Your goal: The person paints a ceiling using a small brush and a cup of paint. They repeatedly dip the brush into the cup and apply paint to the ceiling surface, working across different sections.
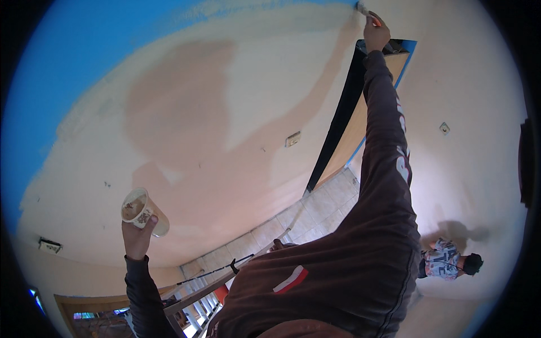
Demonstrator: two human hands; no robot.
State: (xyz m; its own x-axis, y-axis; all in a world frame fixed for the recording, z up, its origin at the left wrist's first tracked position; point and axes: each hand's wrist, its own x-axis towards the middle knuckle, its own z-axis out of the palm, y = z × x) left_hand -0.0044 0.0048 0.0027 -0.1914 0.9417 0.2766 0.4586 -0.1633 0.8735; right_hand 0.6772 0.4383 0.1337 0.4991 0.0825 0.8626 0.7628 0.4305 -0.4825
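Observation:
My left hand [136,239] is wrapped round a translucent plastic cup [158,221], tilted in this view, with pale paint inside and brown smears near its rim. High up, my right arm is stretched out, and my right hand [376,36] is closed on a paintbrush [362,8]. The brush tip is at the upper wall, beside the edge of the blue paint [62,67]; whether it touches the wall I cannot tell. Cream paint [270,73] covers the wall below the blue, its border uneven and streaky.
A ladder [198,312] stands beneath me, above a tiled floor [242,245]. Under my right arm is a dark-edged wooden door [346,127]. Another person [448,260] is at the right wall. Wall boxes [292,139] and a socket [444,128] interrupt the walls.

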